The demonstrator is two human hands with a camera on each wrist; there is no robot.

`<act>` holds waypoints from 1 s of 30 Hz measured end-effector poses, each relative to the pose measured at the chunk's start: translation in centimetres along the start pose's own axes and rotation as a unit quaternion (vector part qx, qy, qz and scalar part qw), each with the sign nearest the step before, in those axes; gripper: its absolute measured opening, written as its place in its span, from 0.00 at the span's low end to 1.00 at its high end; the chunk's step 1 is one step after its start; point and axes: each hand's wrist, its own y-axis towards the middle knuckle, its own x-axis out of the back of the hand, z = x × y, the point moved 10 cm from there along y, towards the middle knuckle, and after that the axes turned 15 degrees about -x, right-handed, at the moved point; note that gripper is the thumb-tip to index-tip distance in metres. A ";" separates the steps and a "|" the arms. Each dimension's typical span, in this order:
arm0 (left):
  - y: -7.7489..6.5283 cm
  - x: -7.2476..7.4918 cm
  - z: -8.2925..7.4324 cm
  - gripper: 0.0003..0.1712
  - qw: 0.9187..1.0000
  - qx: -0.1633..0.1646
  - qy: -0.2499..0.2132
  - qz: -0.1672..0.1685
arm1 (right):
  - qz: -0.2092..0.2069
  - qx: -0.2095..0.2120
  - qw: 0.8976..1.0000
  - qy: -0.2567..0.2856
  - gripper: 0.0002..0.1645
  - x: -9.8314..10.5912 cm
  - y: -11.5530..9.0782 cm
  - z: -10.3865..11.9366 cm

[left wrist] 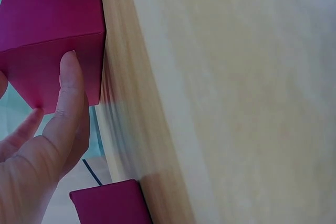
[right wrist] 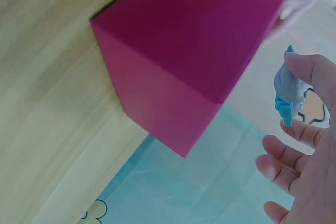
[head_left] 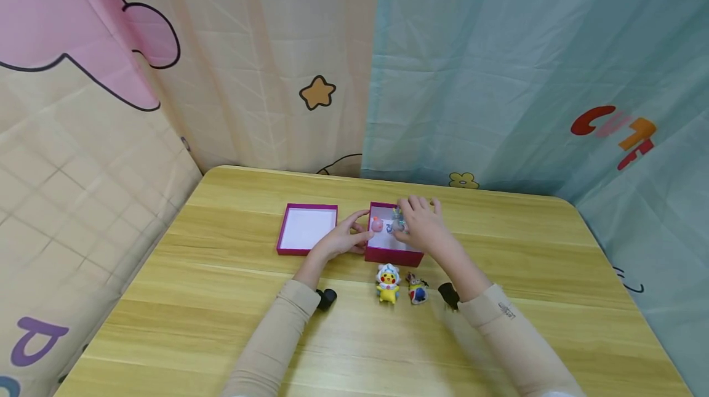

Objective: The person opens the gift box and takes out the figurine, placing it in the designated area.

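Note:
My left hand (head_left: 342, 238) touches the left wall of a magenta box (head_left: 393, 256) with fairly straight fingers. In the left wrist view its fingertips press against the box's side and far edge. Over the box's open top, my right hand (head_left: 425, 224) pinches a small grey-and-blue toy figurine (right wrist: 287, 90) between thumb and a finger, and its other fingers are spread apart. Inside the box are a pink toy figure (head_left: 377, 224) and a small blue item (head_left: 389, 229); part of the white interior is hidden by the right hand.
Left of the box lies its magenta lid (head_left: 307, 229), white inside facing up. In front of the box stand a yellow toy figure with a white hood (head_left: 388, 283) and a small yellow, blue and red figure (head_left: 418, 290). Curtains hang behind the wooden table (head_left: 360, 348).

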 end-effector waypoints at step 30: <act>-0.1 0.0 -0.3 0.37 1.000 0.001 -0.001 0.000 | -0.045 0.120 0.992 0.012 0.35 -0.8 -9.1 1.9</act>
